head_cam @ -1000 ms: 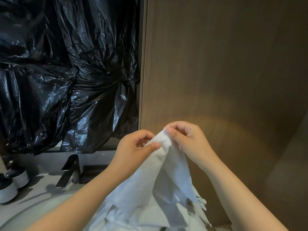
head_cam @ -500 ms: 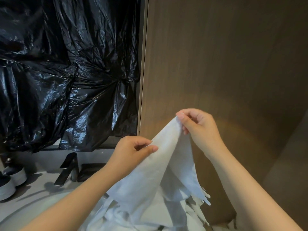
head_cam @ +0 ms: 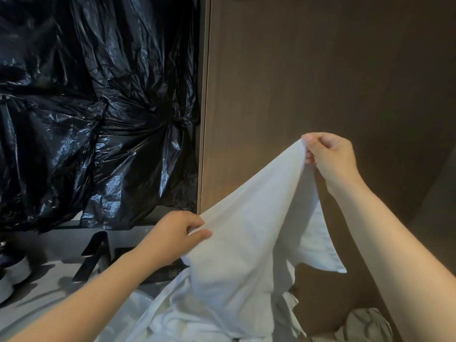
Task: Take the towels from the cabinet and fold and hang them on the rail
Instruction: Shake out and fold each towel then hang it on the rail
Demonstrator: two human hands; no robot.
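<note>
As my R hand (head_cam: 330, 156) pinches a corner of the towel (head_cam: 246, 230) up high and my L hand (head_cam: 177, 233) pinches its edge lower down, I stretch it btwn them, prob. to square it for folding, facing the wood panel (head_cam: 320, 82), above the counter (head_cam: 49, 280).

Black plastic sheet (head_cam: 98, 107) is hung above grey counter (head_cam: 49, 290); black faucet (head_cam: 95, 255) is mounted there, round containers (head_cam: 14, 275) set beside it.
</note>
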